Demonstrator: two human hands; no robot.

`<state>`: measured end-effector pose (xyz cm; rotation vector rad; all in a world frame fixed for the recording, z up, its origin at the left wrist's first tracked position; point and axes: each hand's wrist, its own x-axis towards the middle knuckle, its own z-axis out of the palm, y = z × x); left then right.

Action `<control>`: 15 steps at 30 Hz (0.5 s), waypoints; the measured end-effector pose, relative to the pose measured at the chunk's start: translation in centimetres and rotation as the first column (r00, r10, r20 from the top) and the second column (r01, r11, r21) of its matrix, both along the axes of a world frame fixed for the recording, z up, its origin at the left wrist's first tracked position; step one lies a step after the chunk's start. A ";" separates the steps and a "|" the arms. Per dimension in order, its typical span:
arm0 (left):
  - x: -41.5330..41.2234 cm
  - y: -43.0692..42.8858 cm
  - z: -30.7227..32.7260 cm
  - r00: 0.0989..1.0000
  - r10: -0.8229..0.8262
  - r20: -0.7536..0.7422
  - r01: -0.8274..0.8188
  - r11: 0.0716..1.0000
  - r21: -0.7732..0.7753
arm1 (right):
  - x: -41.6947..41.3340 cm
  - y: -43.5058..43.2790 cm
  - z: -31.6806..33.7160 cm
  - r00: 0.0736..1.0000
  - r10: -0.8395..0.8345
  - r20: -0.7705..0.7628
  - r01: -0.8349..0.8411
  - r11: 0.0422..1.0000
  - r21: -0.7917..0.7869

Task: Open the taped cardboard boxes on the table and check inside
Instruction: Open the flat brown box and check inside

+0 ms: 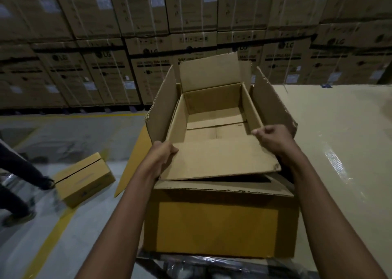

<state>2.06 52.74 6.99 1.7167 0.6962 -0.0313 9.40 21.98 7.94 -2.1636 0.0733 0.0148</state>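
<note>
Cardboard box [212, 98] sits at the table's [339, 130] left edge, flaps up, and you're on the check step w/ left hand [161, 157] gripping the near flap [218, 160], right hand [273, 138] pinching its right corner; inside looks empty, so next prob. let go & move on.

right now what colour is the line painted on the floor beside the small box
Yellow; the painted floor line shows best in the head view.

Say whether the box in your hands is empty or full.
Empty, as far as visible: the box shows only bare cardboard floor. The near flap, held by the left hand and right hand, hides the closest strip.
</note>
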 end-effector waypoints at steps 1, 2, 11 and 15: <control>-0.1 0.1 0.1 0.997 -0.046 -0.068 0.049 0.997 0.053 | 0.0 -0.2 -0.5 0.998 0.022 -0.056 -0.024 0.999 -0.034; -0.2 0.1 0.3 0.989 -0.084 -0.123 0.095 0.991 0.091 | 0.1 -0.5 -0.8 0.992 0.043 -0.114 -0.050 0.997 -0.059; 1.6 1.2 1.6 0.910 -0.254 -0.327 0.324 0.928 0.183 | 0.1 -1.0 -1.8 0.964 0.107 -0.242 -0.136 0.985 -0.104; 2.5 2.5 1.5 0.907 -0.238 -0.348 0.318 0.928 0.195 | -1.2 -0.5 -1.3 0.939 0.140 -0.314 -0.101 0.985 0.138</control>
